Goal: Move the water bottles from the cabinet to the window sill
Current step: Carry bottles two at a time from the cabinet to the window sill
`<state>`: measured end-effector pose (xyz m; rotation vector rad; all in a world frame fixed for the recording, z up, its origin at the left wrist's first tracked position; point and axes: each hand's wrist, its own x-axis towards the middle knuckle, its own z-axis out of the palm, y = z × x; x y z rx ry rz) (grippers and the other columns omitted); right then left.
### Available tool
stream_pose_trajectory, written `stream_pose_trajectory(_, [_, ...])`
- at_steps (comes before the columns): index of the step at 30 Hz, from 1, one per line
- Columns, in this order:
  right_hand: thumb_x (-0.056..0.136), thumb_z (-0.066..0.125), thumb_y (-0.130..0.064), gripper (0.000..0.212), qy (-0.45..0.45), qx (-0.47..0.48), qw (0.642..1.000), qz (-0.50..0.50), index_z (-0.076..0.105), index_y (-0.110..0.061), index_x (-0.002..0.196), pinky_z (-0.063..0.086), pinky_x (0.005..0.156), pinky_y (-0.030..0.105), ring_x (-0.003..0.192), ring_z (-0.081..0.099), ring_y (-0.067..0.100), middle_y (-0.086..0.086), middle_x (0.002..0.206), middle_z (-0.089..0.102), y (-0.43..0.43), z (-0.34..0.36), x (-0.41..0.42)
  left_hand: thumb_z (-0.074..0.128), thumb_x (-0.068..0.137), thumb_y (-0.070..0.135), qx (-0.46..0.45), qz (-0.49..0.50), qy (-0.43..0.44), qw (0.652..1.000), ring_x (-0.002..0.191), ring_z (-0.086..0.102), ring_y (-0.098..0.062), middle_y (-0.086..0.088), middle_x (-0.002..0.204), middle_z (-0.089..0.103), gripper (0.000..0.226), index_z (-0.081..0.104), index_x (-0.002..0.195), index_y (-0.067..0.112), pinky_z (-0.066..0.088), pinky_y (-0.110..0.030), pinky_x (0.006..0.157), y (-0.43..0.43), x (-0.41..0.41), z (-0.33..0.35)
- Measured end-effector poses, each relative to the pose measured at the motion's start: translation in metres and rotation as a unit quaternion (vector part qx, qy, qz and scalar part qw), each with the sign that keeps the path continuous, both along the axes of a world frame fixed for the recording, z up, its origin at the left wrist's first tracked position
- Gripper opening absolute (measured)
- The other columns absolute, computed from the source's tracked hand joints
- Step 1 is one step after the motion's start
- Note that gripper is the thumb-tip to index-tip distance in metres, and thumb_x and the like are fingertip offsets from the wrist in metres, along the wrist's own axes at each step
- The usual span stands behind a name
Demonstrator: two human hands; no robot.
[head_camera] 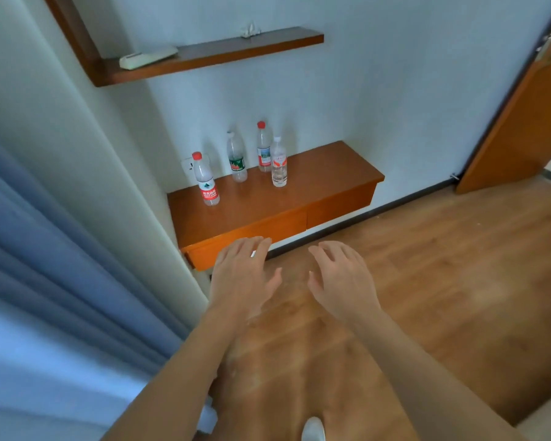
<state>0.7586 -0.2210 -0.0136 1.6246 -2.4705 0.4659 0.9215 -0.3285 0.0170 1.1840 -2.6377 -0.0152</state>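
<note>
Several clear plastic water bottles stand upright on a low orange wooden cabinet against the white wall. A red-capped bottle with a red label is at the left. A green-labelled bottle stands behind it. A taller red-capped bottle is at the back, with a white-capped bottle just in front of it. My left hand and my right hand hover palm down, fingers spread, in front of the cabinet's drawers. Neither touches a bottle. No window sill is visible.
A blue-grey curtain hangs at the left. A wooden wall shelf above the cabinet carries a white remote. An open wooden door stands at the right. Wood flooring spreads under my hands.
</note>
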Motion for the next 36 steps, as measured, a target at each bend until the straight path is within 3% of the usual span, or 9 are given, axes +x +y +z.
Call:
stream_pose_trajectory(7, [0.085, 0.072, -0.038, 0.045, -0.015, -0.003, 0.999, 0.031, 0.065, -0.023, 0.127, 0.047, 0.105, 0.037, 0.122, 0.060, 0.020, 0.001, 0.128, 0.067, -0.082, 0.000, -0.067, 0.050, 0.088, 0.059, 0.003, 0.023, -0.008, 1.000, 0.132, 0.046, -0.017, 0.005, 0.141, 0.053, 0.057, 0.049, 0.137, 0.029, 0.036, -0.040, 0.111, -0.074, -0.064, -0.006])
stream_pose_trajectory(14, [0.082, 0.076, -0.036, 0.043, -0.001, -0.023, 0.999, 0.038, 0.068, -0.022, 0.121, 0.049, 0.102, 0.038, 0.118, 0.062, 0.021, 0.002, 0.122, 0.069, -0.163, -0.012, -0.110, 0.041, 0.090, 0.064, 0.009, 0.041, -0.022, 0.999, 0.139, 0.037, -0.016, 0.008, 0.149, 0.044, 0.062, 0.038, 0.144, 0.033, 0.033, -0.041, 0.115, -0.152, -0.102, -0.016])
stream_pose_trajectory(22, [0.091, 0.062, -0.043, 0.047, -0.015, 0.014, 0.998, 0.060, 0.057, -0.027, 0.135, 0.042, 0.111, 0.041, 0.132, 0.052, 0.020, -0.002, 0.138, 0.060, -0.281, -0.029, -0.160, 0.043, 0.090, 0.063, 0.017, 0.055, 0.013, 0.998, 0.139, 0.038, -0.016, 0.007, 0.149, 0.044, 0.063, 0.038, 0.145, 0.031, 0.030, -0.037, 0.114, -0.265, -0.146, -0.038])
stream_pose_trajectory(28, [0.090, 0.062, -0.039, 0.048, -0.032, 0.052, 0.995, 0.075, 0.057, -0.023, 0.135, 0.048, 0.107, 0.043, 0.130, 0.054, 0.023, 0.001, 0.138, 0.060, -0.368, -0.049, -0.200, 0.042, 0.090, 0.063, 0.042, 0.070, 0.023, 0.996, 0.138, 0.038, -0.016, 0.007, 0.149, 0.043, 0.063, 0.036, 0.145, 0.031, 0.029, -0.037, 0.114, -0.350, -0.171, -0.058])
stream_pose_trajectory(32, [0.090, 0.063, -0.040, 0.049, -0.057, 0.082, 0.992, 0.074, 0.057, -0.022, 0.135, 0.049, 0.106, 0.040, 0.130, 0.054, 0.021, 0.000, 0.137, 0.060, -0.409, -0.069, -0.219, 0.045, 0.088, 0.064, 0.094, 0.099, 0.014, 0.990, 0.133, 0.046, -0.016, 0.008, 0.145, 0.050, 0.062, 0.044, 0.141, 0.031, 0.037, -0.038, 0.111, -0.382, -0.170, -0.083])
stream_pose_trajectory(36, [0.086, 0.069, -0.036, 0.049, -0.105, 0.113, 0.986, 0.062, 0.060, -0.021, 0.131, 0.053, 0.098, 0.041, 0.122, 0.059, 0.023, 0.002, 0.130, 0.063, -0.426, -0.094, -0.235, 0.054, 0.081, 0.062, 0.121, 0.144, 0.020, 0.982, 0.114, 0.063, -0.019, 0.005, 0.126, 0.066, 0.055, 0.062, 0.124, 0.028, 0.050, -0.040, 0.096, -0.395, -0.143, -0.119])
